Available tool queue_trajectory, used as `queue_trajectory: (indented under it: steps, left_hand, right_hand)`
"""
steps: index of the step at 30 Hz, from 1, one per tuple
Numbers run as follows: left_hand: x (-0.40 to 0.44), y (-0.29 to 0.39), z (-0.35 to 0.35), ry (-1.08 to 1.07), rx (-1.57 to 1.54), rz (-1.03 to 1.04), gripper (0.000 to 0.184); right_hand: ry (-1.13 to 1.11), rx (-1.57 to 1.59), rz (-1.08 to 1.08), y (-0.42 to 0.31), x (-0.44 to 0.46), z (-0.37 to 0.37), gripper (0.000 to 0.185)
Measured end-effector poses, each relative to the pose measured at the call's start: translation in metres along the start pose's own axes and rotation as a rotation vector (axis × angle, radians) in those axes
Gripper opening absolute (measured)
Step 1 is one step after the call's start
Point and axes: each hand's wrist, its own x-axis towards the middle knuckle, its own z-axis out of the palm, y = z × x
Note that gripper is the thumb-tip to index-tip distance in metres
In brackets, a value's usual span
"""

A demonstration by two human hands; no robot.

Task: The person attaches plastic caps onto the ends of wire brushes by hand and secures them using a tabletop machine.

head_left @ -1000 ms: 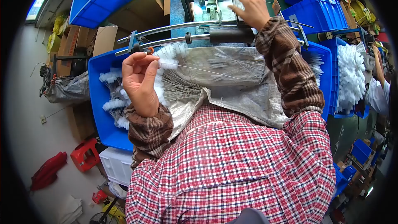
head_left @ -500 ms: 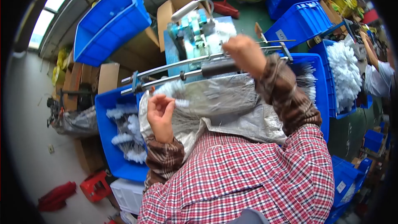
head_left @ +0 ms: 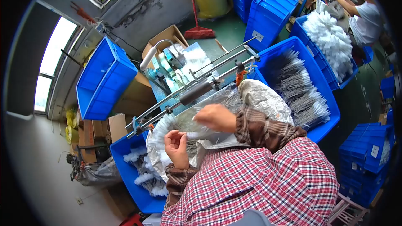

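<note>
Between thumb and fingers my left hand (head_left: pixel 177 147) pinches a small white-bristled brush (head_left: pixel 193 135) by its end. My right hand (head_left: pixel 216 118) hovers to the right of it over the grey cloth (head_left: pixel 261 100), blurred, its fingers curled; whether it holds anything is hidden. Wire-stemmed white brushes (head_left: pixel 161 132) lie on the cloth beside my left hand. Beyond my hands, a metal rail with a black roller (head_left: pixel 196 93) crosses in front of a small teal machine (head_left: pixel 171 69).
A blue bin (head_left: pixel 331 129) at the right holds many wire brushes; another blue bin (head_left: pixel 144 205) stands at the lower left. White bristle pieces (head_left: pixel 328 42) fill a farther bin. A co-worker (head_left: pixel 365 23) is at the upper right. A red broom (head_left: pixel 199 32) stands behind the machine.
My right hand has come down from the machine toward my left hand, over the cloth. My left hand still pinches the brush. The camera view has turned, showing more of the right-hand bin.
</note>
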Motion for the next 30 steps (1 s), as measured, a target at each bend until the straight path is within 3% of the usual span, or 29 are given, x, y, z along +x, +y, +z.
queue_trajectory:
  steps: [2, 10, 13, 22, 30]
  left_hand:
    - [0.002, -0.004, -0.001, -0.034, 0.013, -0.019, 0.026]
    - [0.004, -0.009, 0.000, -0.061, 0.075, 0.033, 0.023]
    - [0.003, -0.009, 0.003, -0.075, 0.088, 0.045, 0.022]
    - [-0.002, -0.015, 0.012, -0.109, 0.104, 0.072, 0.017]
    - [0.002, -0.018, 0.012, -0.112, 0.033, -0.035, 0.012]
  right_hand:
    - [0.028, 0.174, -0.005, -0.012, 0.000, 0.026, 0.017]
    - [0.045, 0.384, 0.053, -0.006, -0.016, 0.055, 0.028]
    - [0.005, 0.526, 0.131, -0.007, -0.025, 0.049, 0.022]
    - [0.107, 0.542, 0.153, -0.004, -0.038, 0.062, 0.020]
    - [0.155, 0.619, 0.178, -0.004, -0.034, 0.059, 0.019]
